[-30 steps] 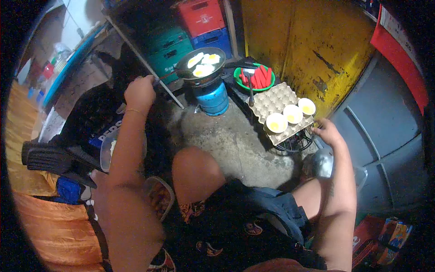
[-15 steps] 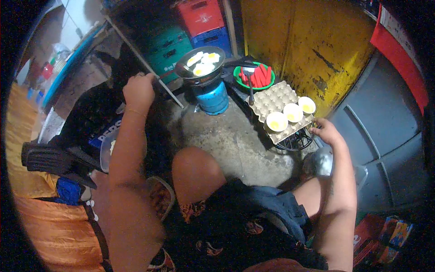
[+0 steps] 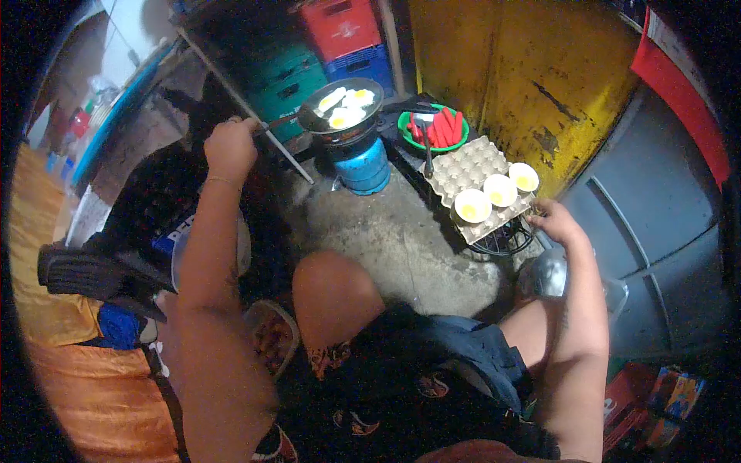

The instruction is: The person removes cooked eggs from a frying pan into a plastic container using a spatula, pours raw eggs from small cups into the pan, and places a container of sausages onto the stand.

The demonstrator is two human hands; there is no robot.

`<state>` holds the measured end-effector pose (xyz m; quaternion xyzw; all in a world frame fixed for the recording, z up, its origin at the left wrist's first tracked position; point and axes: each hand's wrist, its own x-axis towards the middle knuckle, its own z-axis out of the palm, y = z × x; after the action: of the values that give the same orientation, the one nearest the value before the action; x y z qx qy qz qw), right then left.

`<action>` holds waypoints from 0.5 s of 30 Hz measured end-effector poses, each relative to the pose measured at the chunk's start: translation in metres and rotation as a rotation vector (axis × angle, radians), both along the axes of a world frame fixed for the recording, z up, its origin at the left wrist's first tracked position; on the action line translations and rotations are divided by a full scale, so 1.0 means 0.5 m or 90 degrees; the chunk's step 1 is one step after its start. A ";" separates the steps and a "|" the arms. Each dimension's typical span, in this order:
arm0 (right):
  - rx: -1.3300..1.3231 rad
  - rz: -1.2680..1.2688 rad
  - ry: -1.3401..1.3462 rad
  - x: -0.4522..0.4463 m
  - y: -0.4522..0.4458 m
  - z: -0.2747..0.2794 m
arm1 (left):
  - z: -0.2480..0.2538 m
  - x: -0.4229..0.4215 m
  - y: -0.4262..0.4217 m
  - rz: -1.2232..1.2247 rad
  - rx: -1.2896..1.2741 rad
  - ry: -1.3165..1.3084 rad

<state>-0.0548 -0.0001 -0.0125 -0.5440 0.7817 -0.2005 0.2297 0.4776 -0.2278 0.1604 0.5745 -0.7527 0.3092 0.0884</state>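
Observation:
My left hand is closed around the end of a long-handled spatula, which reaches to the left rim of a frying pan. Several eggs with yellow yolks lie in the pan, on a burner atop a blue gas cylinder. At the near right corner of a cardboard egg tray, my right hand has its fingers curled against the edge; their exact grip is partly hidden. Three white bowls with raw egg in them sit on the tray.
Behind the tray, a green basin holds red sausages and a dark-handled utensil. A black wire stand is under the tray. Stacked crates stand at the back. A tub of brown food lies beside my left leg.
My left hand has shifted slightly left and down, and the spatula handle now shows between it and the pan. The right hand, tray and bowls stay nearly in place.

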 end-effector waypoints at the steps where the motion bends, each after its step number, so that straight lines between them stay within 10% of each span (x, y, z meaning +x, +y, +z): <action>1: 0.009 0.001 0.012 0.001 -0.002 0.004 | -0.005 0.010 -0.009 0.005 -0.013 -0.011; 15: 0.006 0.006 -0.008 -0.004 -0.011 -0.004 | -0.030 0.032 -0.045 0.022 0.053 0.112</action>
<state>-0.0570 -0.0056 -0.0147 -0.5455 0.7786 -0.1988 0.2382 0.4936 -0.2503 0.1456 0.6153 -0.7444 0.2273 0.1252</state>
